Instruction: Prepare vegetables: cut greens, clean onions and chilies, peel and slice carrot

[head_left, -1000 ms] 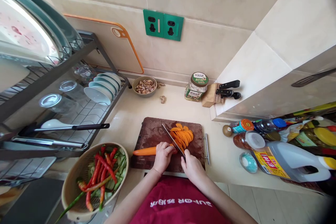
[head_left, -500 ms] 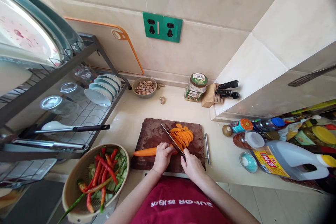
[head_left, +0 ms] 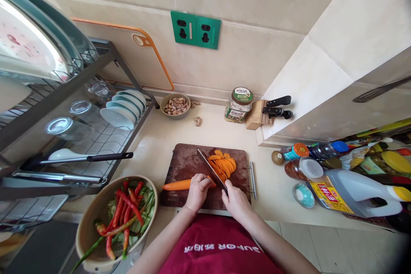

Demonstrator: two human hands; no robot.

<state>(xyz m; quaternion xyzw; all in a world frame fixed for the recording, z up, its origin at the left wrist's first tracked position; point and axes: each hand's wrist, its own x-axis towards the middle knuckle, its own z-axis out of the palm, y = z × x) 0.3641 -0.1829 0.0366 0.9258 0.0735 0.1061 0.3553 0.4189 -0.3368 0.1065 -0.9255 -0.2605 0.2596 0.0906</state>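
An orange carrot (head_left: 176, 185) lies across a dark brown cutting board (head_left: 188, 163) at the counter's front. My left hand (head_left: 197, 190) is closed over the carrot's right part and pins it down. My right hand (head_left: 236, 200) grips the handle of a kitchen knife (head_left: 210, 169), whose blade slants up and left, with its edge against the carrot's cut end. A fanned pile of carrot slices (head_left: 224, 164) rests on the board just right of the blade.
A basket of red and green chillies (head_left: 117, 218) stands front left, under a dish rack (head_left: 80, 137) with bowls and glasses. A bowl of garlic (head_left: 175, 105), a jar (head_left: 239, 105) and a knife block (head_left: 260, 114) line the wall. Bottles (head_left: 346, 190) crowd the right.
Both hands and the knife stay at the carrot's cut end with only small slicing motion; the view has shifted slightly.
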